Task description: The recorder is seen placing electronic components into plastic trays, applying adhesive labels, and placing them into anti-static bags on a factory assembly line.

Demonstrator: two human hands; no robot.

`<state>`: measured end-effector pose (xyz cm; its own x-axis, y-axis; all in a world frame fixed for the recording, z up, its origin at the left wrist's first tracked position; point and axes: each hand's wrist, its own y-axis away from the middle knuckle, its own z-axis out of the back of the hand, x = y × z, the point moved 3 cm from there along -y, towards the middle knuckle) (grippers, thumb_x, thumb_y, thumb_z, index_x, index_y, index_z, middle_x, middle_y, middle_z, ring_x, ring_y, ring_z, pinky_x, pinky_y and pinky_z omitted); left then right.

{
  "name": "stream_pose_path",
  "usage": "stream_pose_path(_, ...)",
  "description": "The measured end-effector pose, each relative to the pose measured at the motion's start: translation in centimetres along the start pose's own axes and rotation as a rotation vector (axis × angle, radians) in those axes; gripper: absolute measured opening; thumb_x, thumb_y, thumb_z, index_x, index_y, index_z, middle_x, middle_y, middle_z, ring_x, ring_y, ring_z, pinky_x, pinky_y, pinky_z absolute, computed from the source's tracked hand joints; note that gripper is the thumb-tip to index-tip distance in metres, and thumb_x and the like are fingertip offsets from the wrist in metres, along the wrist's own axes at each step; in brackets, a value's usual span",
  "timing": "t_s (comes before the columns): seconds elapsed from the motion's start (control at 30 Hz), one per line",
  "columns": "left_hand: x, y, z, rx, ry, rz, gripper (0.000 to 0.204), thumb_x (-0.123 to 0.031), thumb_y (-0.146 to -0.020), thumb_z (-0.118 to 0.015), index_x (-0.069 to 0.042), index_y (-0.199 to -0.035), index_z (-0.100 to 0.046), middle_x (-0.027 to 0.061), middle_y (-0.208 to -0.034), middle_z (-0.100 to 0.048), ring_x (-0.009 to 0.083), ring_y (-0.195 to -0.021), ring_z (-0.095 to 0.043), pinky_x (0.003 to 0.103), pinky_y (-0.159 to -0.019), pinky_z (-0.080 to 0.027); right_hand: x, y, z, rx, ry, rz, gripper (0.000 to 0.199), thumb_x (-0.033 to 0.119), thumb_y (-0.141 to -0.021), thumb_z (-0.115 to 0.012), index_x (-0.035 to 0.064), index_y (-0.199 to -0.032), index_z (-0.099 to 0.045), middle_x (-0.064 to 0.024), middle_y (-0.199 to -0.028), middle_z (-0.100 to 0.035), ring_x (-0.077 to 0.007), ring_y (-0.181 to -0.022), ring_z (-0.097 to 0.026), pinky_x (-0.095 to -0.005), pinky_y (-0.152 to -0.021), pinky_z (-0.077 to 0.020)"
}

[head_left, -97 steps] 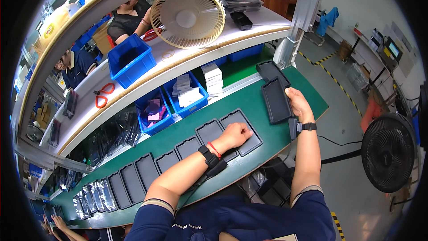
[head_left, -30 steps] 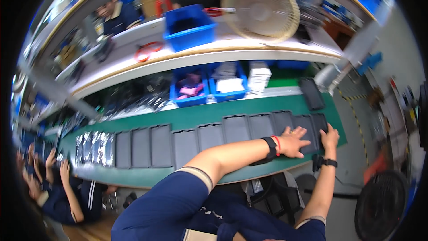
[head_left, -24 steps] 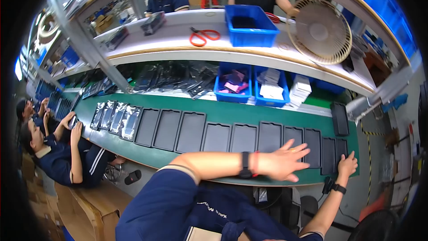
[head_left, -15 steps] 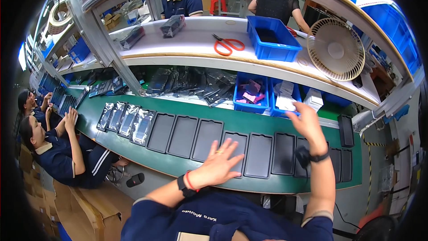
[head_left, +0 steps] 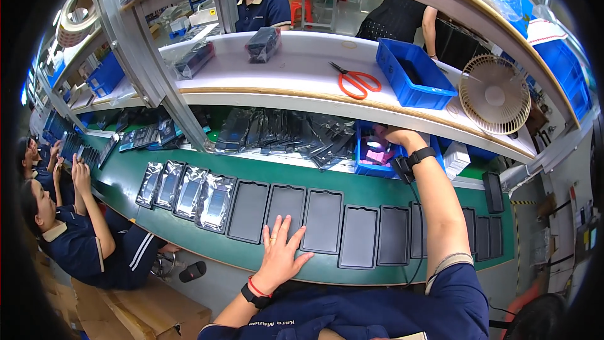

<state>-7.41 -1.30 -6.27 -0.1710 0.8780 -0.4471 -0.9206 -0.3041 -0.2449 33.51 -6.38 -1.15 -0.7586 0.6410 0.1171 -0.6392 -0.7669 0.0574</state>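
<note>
My left hand [head_left: 281, 253] lies flat on the green belt [head_left: 126, 179], fingers spread and holding nothing. Its fingertips touch the near edge of a black tray [head_left: 285, 207] in a row of black trays [head_left: 358, 236] along the belt. My right hand [head_left: 391, 135], with a black watch on the wrist, reaches up into a small blue bin [head_left: 363, 158] under the shelf. The bin holds pink and white bits. The fingers are partly hidden at the bin, so I cannot tell if they hold anything.
Several silver bags [head_left: 189, 190] lie on the belt to the left. Grey bags [head_left: 283, 132] pile under the shelf. On the white shelf are orange scissors [head_left: 353, 82], a blue bin [head_left: 412, 75] and a fan [head_left: 494, 94]. Seated workers [head_left: 60, 220] are at left, and people [head_left: 261, 3] stand behind.
The view has swung left along the belt. My right hand has lifted from the trays up to the small blue bin. My left hand has come down flat on the belt.
</note>
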Motion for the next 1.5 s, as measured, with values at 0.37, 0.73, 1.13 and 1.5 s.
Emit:
stream_pose_path(0.37, -0.4, -0.5, 0.4, -0.206, 0.089, -0.049, 0.043, -0.024, -0.071, -0.072, -0.006, -0.108, -0.060, 0.0216, -0.133, -0.038, 0.0398, -0.126, -0.033, 0.053, -0.102, -0.023, -1.2, -0.2, -1.4, 0.207, -0.379, -0.002, 0.054, 0.016, -0.069, -0.073, 0.0028, -0.118, -0.055, -0.0141, -0.115, -0.059, -0.0284, -0.105, -0.057, -0.0328, -0.089, -0.0439)
stream_pose_path(0.73, -1.9, -1.6, 1.0, -0.286, 0.142, -0.148, 0.030, -0.011, -0.069, -0.070, -0.003, -0.097, -0.063, 0.0218, -0.121, -0.049, 0.0396, -0.116, -0.045, 0.045, -0.096, -0.037, -1.8, 1.9, -0.9, 0.035, -0.887, 0.055, 0.045, 0.011, -0.074, -0.071, 0.0003, -0.115, -0.056, -0.0106, -0.107, -0.063, -0.0212, -0.099, -0.059, -0.0304, -0.080, -0.0485)
stream_pose_path(1.13, -1.7, -7.3, -2.0, 0.496, 2.138, 0.381, 0.063, -0.047, -0.094, -0.038, 0.001, -0.134, -0.033, 0.0250, -0.127, -0.046, 0.0354, -0.119, -0.046, 0.046, -0.096, -0.040, 12.2, 12.5, -0.3, 0.264, -1.315, 0.214, 0.022, 0.003, -0.076, -0.067, 0.0028, -0.098, -0.061, 0.0011, -0.083, -0.063, -0.0053, -0.071, -0.058, -0.0200, -0.059, -0.0461)
stream_pose_path(1.5, 8.7, 2.2, 3.2, -0.365, 1.841, 0.555, 0.034, -0.014, -0.090, -0.054, 0.005, -0.116, -0.048, 0.0197, -0.097, -0.062, 0.0291, -0.087, -0.064, 0.040, -0.075, -0.054, 27.1, 8.3, -4.8, 0.328, -1.098, 0.503, 0.035, 0.002, -0.078, -0.066, 0.0047, -0.113, -0.062, 0.0015, -0.085, -0.063, -0.0054, -0.067, -0.051, -0.0225, -0.060, -0.0436)
